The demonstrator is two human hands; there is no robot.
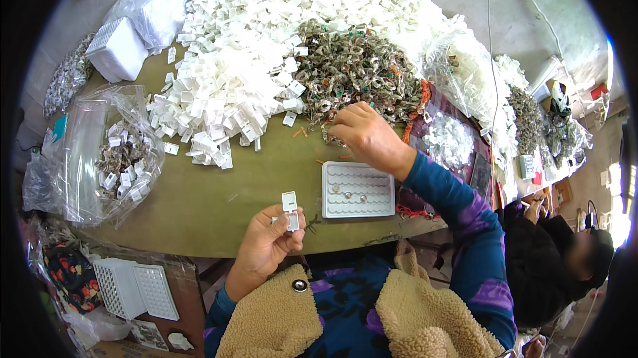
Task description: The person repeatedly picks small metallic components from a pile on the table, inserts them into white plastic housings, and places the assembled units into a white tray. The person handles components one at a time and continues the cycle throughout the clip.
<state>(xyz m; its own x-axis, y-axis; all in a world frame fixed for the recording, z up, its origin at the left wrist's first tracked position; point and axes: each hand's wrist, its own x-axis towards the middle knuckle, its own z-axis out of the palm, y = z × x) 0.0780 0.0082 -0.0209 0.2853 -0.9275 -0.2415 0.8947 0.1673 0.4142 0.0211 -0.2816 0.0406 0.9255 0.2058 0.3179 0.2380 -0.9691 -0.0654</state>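
Note:
A small white plastic case [291, 202], its lid swung up, is pinched between the thumb and fingers of my left hand [271, 238] just above the table's near edge. My right hand [367, 137] is bent down at the near edge of a heap of small tangled brownish parts [362, 69] with bits of orange and green. Its fingers are curled together, and whatever lies between them is hidden. Below that hand sits a white ribbed tray [359, 209] holding several small round pieces.
White cases pile up [219, 99] across the back of the green table [219, 205]. On the left are a clear bag [80, 179] of parts and stacked white trays [118, 52]. Clear pieces [448, 137] lie on a purple cloth at right. A person in black [545, 265] sits far right.

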